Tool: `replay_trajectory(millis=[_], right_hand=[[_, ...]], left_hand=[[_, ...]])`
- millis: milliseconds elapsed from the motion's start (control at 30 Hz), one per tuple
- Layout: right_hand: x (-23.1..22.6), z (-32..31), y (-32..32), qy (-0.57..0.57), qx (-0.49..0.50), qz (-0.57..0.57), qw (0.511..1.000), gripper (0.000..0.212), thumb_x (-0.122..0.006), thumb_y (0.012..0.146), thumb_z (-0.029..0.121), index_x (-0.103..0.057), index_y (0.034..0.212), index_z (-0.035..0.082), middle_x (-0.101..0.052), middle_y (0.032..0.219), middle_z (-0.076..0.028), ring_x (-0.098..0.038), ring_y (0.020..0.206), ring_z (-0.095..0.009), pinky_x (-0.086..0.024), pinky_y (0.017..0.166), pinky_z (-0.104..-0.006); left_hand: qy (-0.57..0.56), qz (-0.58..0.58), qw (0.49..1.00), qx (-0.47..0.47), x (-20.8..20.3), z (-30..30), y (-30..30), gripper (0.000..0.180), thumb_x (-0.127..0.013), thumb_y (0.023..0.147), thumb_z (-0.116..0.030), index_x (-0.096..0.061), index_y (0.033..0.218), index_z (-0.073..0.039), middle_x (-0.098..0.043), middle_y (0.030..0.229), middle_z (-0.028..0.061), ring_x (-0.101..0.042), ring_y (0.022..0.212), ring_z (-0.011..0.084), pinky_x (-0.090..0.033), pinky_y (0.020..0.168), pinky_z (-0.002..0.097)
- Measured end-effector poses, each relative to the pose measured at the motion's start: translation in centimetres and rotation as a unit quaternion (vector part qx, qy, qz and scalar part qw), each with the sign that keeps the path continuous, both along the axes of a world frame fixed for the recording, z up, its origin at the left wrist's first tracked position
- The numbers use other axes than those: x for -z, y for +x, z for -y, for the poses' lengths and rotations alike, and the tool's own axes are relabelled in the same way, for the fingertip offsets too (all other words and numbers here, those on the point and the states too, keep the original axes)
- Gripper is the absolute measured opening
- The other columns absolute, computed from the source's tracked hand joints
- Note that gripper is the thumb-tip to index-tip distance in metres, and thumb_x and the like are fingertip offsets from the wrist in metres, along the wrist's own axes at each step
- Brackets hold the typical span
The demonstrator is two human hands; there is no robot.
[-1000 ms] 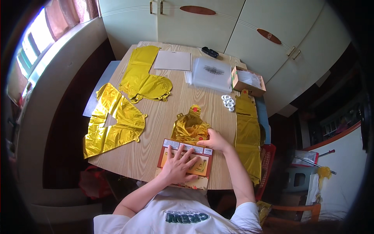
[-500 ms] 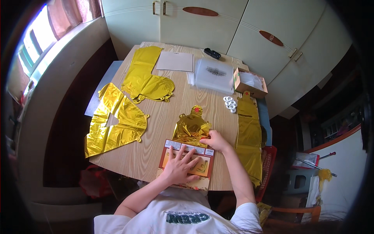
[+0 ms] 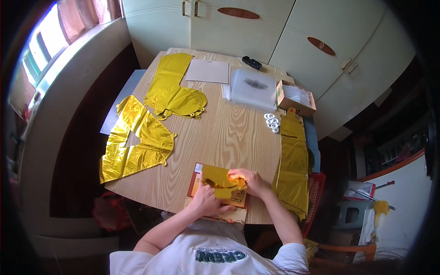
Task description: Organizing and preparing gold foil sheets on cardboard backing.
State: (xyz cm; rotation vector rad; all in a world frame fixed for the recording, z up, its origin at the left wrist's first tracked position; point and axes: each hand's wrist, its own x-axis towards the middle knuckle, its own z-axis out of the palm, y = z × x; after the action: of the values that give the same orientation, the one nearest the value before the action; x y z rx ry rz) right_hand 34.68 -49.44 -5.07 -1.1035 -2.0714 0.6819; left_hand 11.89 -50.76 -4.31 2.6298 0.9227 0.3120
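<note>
At the table's near edge, a printed orange and red card lies in front of me. My left hand rests on it with thumb and fingers apart, some fingertips hidden under gold foil. A flat gold foil balloon is folded back over the card and those fingertips. My right hand has its fingers closed on the right side of this foil.
Flat gold foil balloons lie at the left, far left and right edge of the wooden table. White rings, clear plastic bags, a pale card, a black object and a small box sit farther back.
My right hand has pulled the foil balloon's far end toward me, folding it over the card and my left fingertips. My left hand has stayed on the card.
</note>
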Motion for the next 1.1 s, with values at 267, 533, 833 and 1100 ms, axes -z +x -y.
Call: replay_trajectory(millis=[267, 533, 833, 1100], right_hand=[[0.6, 1.4, -0.7, 0.083, -0.005, 0.036, 0.996, 0.017, -0.062, 0.08, -0.002, -0.065, 0.096, 0.003, -0.069, 0.111, -0.011, -0.067, 0.106, -0.028, -0.055, 0.09, -0.0367], [0.8, 1.4, -1.2, 0.133, 0.001, 0.071, 0.989, 0.019, -0.058, 0.076, -0.005, -0.066, 0.092, 0.003, -0.069, 0.101, -0.01, -0.068, 0.103, -0.026, -0.055, 0.092, -0.0368], [0.6, 1.3, -1.5, 0.16, 0.005, 0.085, 0.983, 0.01, -0.058, 0.078, -0.002, -0.062, 0.086, 0.002, -0.069, 0.091, -0.011, -0.069, 0.1, -0.026, -0.058, 0.086, -0.0359], [1.0, 1.6, -1.1, 0.12, 0.019, 0.143, 0.982, 0.015, -0.064, 0.075, 0.001, -0.066, 0.091, 0.002, -0.07, 0.101, -0.012, -0.068, 0.099, -0.027, -0.056, 0.089, -0.0359]], left_hand=[[-0.013, 0.095, 0.995, -0.016, 0.3, 0.0, -0.2, 0.079, -0.066, 0.073, -0.066, -0.058, 0.128, -0.01, -0.059, 0.128, 0.0113, -0.052, 0.121, 0.0322, -0.02, 0.113, 0.0575], [0.028, -0.063, 0.997, -0.027, 0.7, 0.3, -0.4, 0.064, -0.066, 0.075, -0.057, -0.067, 0.103, 0.0, -0.064, 0.093, 0.0161, -0.056, 0.106, 0.0367, -0.015, 0.115, 0.0627], [-0.045, 0.339, 0.905, -0.254, -0.9, -4.3, -5.3, 0.006, -0.058, 0.079, -0.005, -0.059, 0.085, -0.003, -0.058, 0.082, 0.0137, -0.057, 0.083, 0.034, -0.043, 0.078, 0.0439], [-0.016, -0.024, 1.0, 0.01, -0.7, -4.9, -0.5, 0.067, -0.043, 0.098, -0.046, -0.035, 0.148, -0.002, -0.034, 0.154, 0.0199, -0.027, 0.146, 0.0319, -0.018, 0.119, 0.0479]])
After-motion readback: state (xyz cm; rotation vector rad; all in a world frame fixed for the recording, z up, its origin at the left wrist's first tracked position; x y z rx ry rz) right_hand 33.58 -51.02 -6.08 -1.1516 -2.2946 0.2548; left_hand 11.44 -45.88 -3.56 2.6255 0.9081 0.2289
